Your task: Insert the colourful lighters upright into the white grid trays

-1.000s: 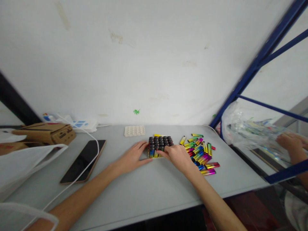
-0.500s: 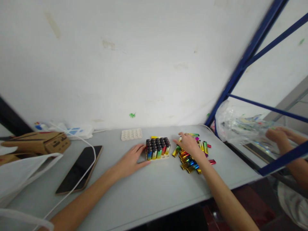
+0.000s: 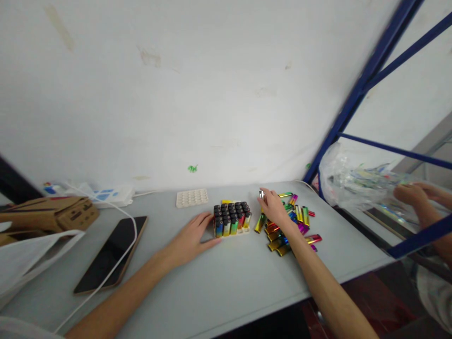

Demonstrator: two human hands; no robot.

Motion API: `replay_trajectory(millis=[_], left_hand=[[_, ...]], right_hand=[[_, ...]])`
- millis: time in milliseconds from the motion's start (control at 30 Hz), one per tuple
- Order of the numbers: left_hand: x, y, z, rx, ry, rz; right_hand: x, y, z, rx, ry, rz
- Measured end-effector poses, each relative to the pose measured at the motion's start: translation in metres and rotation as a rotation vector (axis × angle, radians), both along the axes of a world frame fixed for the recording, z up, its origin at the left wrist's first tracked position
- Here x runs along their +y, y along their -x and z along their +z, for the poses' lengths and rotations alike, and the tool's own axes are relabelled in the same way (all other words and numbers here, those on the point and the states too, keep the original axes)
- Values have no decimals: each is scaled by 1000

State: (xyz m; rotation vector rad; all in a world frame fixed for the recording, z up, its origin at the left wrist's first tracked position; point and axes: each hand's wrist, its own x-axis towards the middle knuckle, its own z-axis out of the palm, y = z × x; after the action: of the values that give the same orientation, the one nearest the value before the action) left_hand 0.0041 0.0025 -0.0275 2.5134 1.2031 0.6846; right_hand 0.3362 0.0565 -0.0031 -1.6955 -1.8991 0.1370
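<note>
Black-topped lighters [image 3: 231, 217] in several colours stand upright in rows in a white tray [image 3: 243, 231]. My left hand [image 3: 192, 238] holds the tray's left end, its thumb at the front corner and its fingers at the back. To the right lies a loose pile of shiny metallic lighters [image 3: 278, 242] in gold, green, blue, red and purple. Over the pile's near-left side, my right hand [image 3: 273, 207] pinches a small piece with a silvery end at its fingertips, apparently a lighter; the rest of it is hidden by the fingers.
A white holder [image 3: 192, 198] with round holes lies near the wall. On the left are a phone [image 3: 113, 254], a white cable, a cardboard box [image 3: 52, 214] and a power strip [image 3: 113, 195]. A blue metal frame [image 3: 353, 103] rises at right. Beyond it, another person's hand [image 3: 411, 193] touches a clear plastic bag [image 3: 353, 181].
My right hand has lifted slightly from the pile, and a silvery-ended piece now shows at its fingertips. My left hand stays at the tray. The view has shifted slightly.
</note>
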Motion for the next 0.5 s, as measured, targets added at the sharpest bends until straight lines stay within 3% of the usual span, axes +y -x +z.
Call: replay_trajectory(millis=[167, 233, 367, 500], left_hand=[[0, 0, 0, -15, -22, -9], [0, 0, 0, -12, -21, -9], [0, 0, 0, -15, -17, -8], [1, 1, -2, -16, -27, -9]], right_hand=[[-10, 9, 9, 795, 55, 256], [-17, 16, 15, 965, 57, 312], [-32, 27, 24, 1009, 19, 407], [-48, 33, 24, 947, 113, 499]])
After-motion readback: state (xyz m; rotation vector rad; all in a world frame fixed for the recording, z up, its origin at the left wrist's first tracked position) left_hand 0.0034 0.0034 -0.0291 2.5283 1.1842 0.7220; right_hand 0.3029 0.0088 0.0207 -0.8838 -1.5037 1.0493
